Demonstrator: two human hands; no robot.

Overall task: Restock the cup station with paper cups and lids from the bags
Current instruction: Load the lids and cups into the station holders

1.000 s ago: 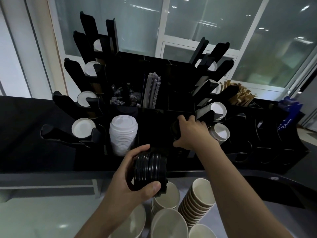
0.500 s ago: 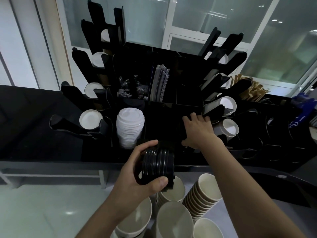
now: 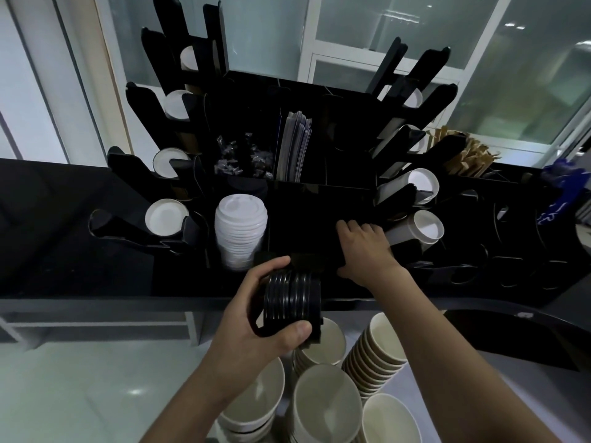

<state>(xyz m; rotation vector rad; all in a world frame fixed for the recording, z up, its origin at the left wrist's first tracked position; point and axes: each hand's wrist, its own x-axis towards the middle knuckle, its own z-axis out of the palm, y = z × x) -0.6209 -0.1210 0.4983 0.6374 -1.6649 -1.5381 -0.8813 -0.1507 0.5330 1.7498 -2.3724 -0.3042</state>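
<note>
My left hand (image 3: 256,318) grips a short stack of black lids (image 3: 292,302) on its side, just in front of the black cup station (image 3: 307,215). My right hand (image 3: 367,251) reaches into the station's dark middle compartment, fingers fairly straight and lying on something black that I cannot make out. A tall stack of white lids (image 3: 240,228) stands in the compartment to the left. Paper cups lie in the angled slots on the left (image 3: 166,215) and right (image 3: 422,228). Several stacks of paper cups (image 3: 374,350) stand below my hands.
Behind the lid compartments are wrapped sachets (image 3: 243,158) and a bundle of flat dark packets (image 3: 295,148). Wooden stirrers (image 3: 467,155) sit at the back right, a blue bag (image 3: 563,190) at the far right. Windows rise behind the station.
My right hand has sunk lower into the middle compartment and its fingers have flattened out. My left hand still holds the black lids in about the same place.
</note>
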